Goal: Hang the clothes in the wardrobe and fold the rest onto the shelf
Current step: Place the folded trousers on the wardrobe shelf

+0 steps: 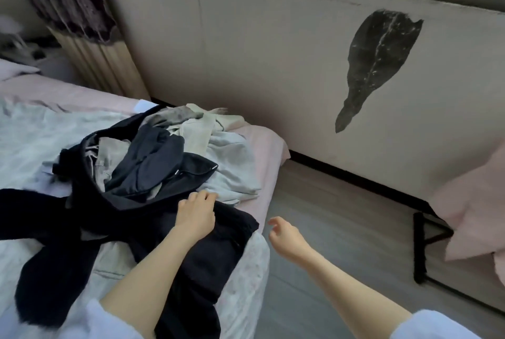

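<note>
The left hand rests on the dark garment atop the clothes pile on the bed, grip unclear. The right hand hovers relaxed, empty. Best practice: lift one garment alone.

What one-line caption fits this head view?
Left hand rests on a dark garment beside a clothes pile on the bed; right hand hovers empty.
</note>
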